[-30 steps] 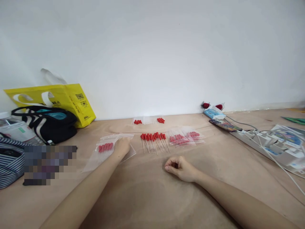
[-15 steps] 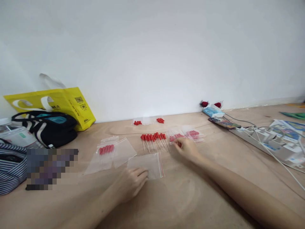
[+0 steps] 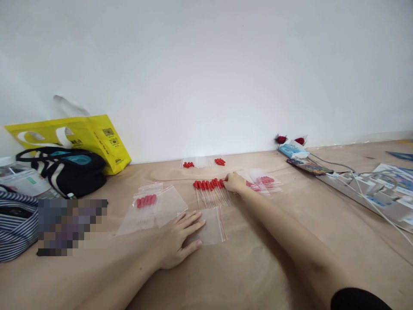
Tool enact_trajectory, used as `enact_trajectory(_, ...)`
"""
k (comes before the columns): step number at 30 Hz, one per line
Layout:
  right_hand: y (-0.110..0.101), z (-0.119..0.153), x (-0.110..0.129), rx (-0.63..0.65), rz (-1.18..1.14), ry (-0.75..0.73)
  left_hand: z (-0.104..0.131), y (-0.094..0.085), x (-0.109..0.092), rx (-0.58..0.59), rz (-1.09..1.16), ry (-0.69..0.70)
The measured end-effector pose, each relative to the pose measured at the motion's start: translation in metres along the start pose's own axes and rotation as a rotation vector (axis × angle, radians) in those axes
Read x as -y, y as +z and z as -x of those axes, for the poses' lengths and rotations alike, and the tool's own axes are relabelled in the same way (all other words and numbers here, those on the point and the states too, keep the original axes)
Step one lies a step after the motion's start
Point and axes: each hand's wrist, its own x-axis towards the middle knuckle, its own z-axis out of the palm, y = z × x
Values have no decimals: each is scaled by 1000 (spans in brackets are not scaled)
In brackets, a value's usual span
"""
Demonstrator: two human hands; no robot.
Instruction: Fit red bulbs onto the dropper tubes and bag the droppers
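Several red-tipped sticks (image 3: 208,185) lie side by side in a fanned row on the wooden table. At the right end of that row, my right hand (image 3: 235,183) has its fingers closed at a red tip. My left hand (image 3: 183,239) lies flat with its fingers spread, partly over a clear zip bag (image 3: 211,226). Left of it, another clear bag (image 3: 145,204) holds several red-tipped sticks. Beyond my right hand are more clear bags with red tips (image 3: 266,181). Near the wall lies a clear bag with two small groups of red pieces (image 3: 220,162).
A yellow bag (image 3: 112,148), a black bag (image 3: 80,172) and a striped bag (image 3: 17,224) stand at the left. At the right are a power strip with plugs and cables (image 3: 364,189), a blue packet (image 3: 293,150) and dark red flowers (image 3: 282,139).
My right hand has moved left and away from me, from the bags to the row's right end. My left hand has flattened and spread its fingers. The view has shifted slightly.
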Motion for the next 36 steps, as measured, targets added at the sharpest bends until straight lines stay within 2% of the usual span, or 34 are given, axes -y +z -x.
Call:
enact_trajectory(6,-12,7,-4,-66,-219,23,-4,6,-16,-10,-8,-68)
enact_trajectory(11,-25,41,-30,-190,-512,-53,-12,10,-35,16,15,-56)
enact_trajectory(13,-22,61,-44,-285,-840,-50,-13,11,-38,-18,38,-55)
enact_trajectory(15,-15,81,-55,-319,-1077,-36,-12,11,-38,-64,53,-80)
enact_trajectory(17,-9,94,-61,-350,-1210,-5,-10,10,-34,-111,58,-95)
enact_trajectory(20,-3,102,-60,-379,-1289,16,-6,6,-26,-145,63,-48)
enact_trajectory(27,-1,100,-52,-301,-1326,20,-4,1,-17,-10,153,6)
enact_trajectory(33,2,104,-50,-162,-1382,43,-6,-1,-20,0,159,10)
enact_trajectory(36,0,110,-48,-39,-1360,15,-6,1,-19,-7,168,-2)
